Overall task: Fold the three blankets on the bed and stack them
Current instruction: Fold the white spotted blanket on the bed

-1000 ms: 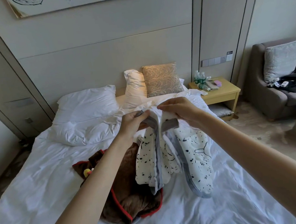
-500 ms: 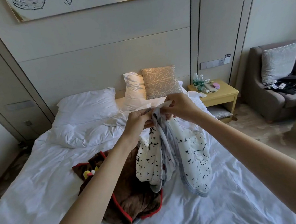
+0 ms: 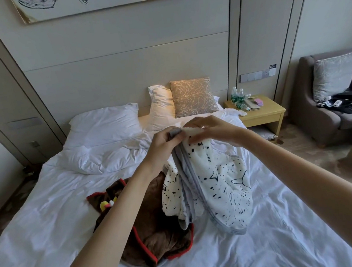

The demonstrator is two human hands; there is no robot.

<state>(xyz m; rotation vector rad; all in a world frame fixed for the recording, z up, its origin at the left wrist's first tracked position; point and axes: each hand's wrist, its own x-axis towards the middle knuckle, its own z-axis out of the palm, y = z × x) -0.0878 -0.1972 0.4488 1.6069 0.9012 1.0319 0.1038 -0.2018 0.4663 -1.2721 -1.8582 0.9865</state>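
Standing on the far-right nightstand (image 3: 272, 108), bottles (image 3: 237, 96) carry green labels too small to read. The left hand (image 3: 163, 144) and right hand (image 3: 212, 129), close together, pinch the grey top edge of a white spotted blanket (image 3: 221, 185) hanging over the bed (image 3: 51, 231). A crumpled brown blanket (image 3: 154, 234) lies just left.

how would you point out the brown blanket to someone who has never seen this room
Start at the white bed in the middle of the room. A crumpled brown blanket lies in the middle of its sheet. Its red edging sets it apart from the white spotted blanket held up beside it.
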